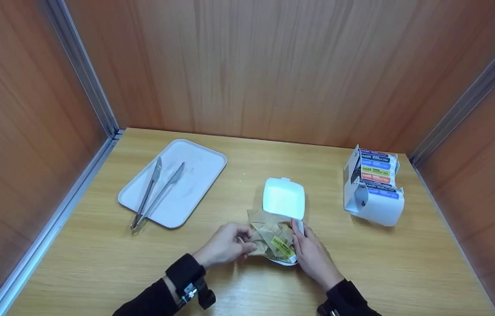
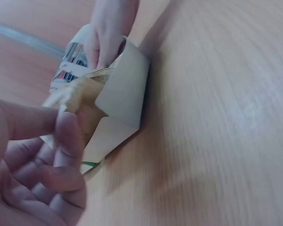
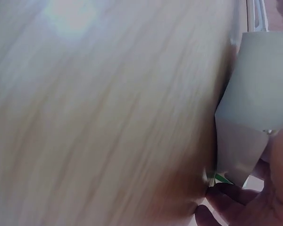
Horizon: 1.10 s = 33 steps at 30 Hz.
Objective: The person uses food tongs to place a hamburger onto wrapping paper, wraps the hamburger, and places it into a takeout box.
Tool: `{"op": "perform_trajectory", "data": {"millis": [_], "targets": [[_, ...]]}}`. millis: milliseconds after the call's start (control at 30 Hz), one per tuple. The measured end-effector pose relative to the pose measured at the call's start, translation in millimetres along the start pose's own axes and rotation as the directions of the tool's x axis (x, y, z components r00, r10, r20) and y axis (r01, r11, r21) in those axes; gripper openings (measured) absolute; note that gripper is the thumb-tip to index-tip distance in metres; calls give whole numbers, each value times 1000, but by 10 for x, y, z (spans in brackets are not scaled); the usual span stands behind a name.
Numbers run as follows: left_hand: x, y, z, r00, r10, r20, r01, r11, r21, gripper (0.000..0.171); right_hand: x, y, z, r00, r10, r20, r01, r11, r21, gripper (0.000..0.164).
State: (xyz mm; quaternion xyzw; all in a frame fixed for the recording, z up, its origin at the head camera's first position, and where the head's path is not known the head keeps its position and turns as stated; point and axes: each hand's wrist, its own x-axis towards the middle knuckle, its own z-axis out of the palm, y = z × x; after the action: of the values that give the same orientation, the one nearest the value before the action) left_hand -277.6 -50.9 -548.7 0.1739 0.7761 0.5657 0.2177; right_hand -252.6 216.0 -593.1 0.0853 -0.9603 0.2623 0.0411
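Observation:
A white takeaway box (image 1: 284, 197) stands with its lid raised at the front middle of the table. Crumpled brown wrapping paper (image 1: 269, 226) with a yellow label (image 1: 282, 246) fills the box; whatever it wraps is hidden. On the paper's left edge, the left hand (image 1: 227, 243) pinches a bit between thumb and index finger, also seen in the left wrist view. The right hand (image 1: 315, 259) grips the box's right side. In the right wrist view, its fingers (image 3: 240, 202) lie at the lower edge of the box's outer wall (image 3: 254, 75).
A white tray (image 1: 199, 162) lies at the left, with metal tongs (image 1: 159, 193) across it, their joined end past its front edge. To the right stands a white dispenser (image 1: 374, 208) with several coloured label rolls. Wood panels (image 1: 247, 66) enclose the table's back and sides.

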Motion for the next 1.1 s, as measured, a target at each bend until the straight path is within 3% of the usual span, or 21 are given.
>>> {"op": "perform_trajectory", "data": {"millis": [67,167,467,600,700,767,833,900,967,1100], "targets": [[41,-2,42,997,79,-14,-78,994,72,5,4,1,-5,1000,-4,-1,4,1000,-7,48],[88,-8,88,989,141,-36,-132,976,172,5,6,6,-6,1000,-12,2,12,1000,-11,48],[173,-103,124,987,143,-71,-110,930,351,9,11,13,4,1000,-28,7,28,999,17,47],[206,-200,134,970,219,-101,-147,870,471,9,9,9,6,999,-37,11,37,999,20,46],[239,-264,156,947,299,-115,-188,809,557,8,3,15,0,999,-46,14,46,999,19,46],[256,-287,175,929,353,-110,-212,753,623,7,-1,19,-4,999,-51,11,51,999,16,46],[274,-284,193,923,368,-111,-198,704,682,6,-2,29,-5,999,-48,10,48,999,17,47],[287,-263,209,925,363,-111,-178,672,719,7,-4,39,-8,999,-38,16,37,999,24,47],[297,-238,219,931,345,-116,-152,657,738,8,-6,49,-15,999,-30,25,29,999,40,47],[300,-208,223,939,317,-132,-122,668,734,9,5,49,-57,999,-12,44,7,992,123,48]]}}
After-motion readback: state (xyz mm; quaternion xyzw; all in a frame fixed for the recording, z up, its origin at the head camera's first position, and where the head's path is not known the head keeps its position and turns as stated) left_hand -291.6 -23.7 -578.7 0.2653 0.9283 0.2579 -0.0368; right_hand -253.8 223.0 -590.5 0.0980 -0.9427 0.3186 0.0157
